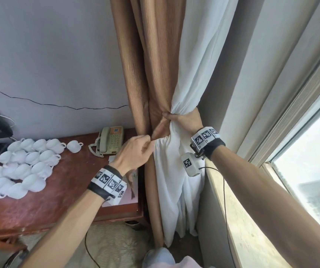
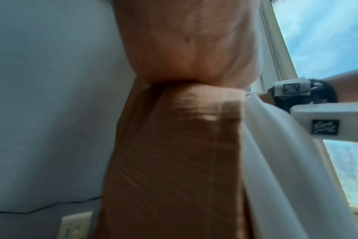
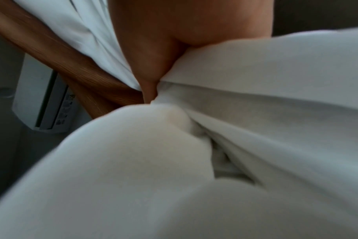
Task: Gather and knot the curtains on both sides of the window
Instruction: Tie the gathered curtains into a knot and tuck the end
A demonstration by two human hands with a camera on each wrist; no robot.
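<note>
With the right hand (image 1: 182, 120) clenched around the white curtain (image 1: 199, 60) at center frame, the left hand (image 1: 136, 151) (pinching the brown curtain (image 1: 155, 55)) should pull snug, evenly.

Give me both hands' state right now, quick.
Left hand: closed, pinching the brown curtain where it meets the white curtain.
Right hand: closed, gripping the gathered curtains.

Left of the curtains (image 1: 155, 74) we find cups (image 1: 22, 165) and a telephone (image 1: 111, 142) crowding the desk (image 1: 58, 200); right, bare windowsill (image 1: 242, 219).
</note>
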